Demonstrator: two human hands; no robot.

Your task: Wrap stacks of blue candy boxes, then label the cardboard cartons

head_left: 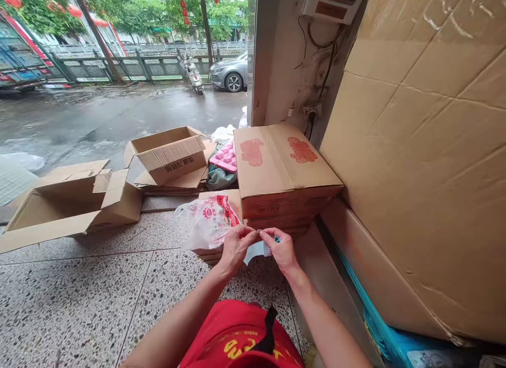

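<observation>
In the head view, my left hand (pixel 237 247) and my right hand (pixel 280 248) meet fingertip to fingertip, each pinching something too small to make out. A pale, light-blue piece (pixel 255 252) with some print hangs just below the fingers, partly hidden by my right hand. Beside my left hand, a white plastic bag (pixel 205 228) with red print lies on a low stack of cardboard. Just beyond both hands stands a large closed carton (pixel 272 162) with red markings, on top of more cardboard.
Two open cardboard boxes (pixel 169 165) (pixel 114 204) lie to the left. A pink tray (pixel 224 157) sits behind the bag. A very large carton (pixel 427 162) rises on the right, above blue plastic packs (pixel 379 326). Outside are a car and a scooter.
</observation>
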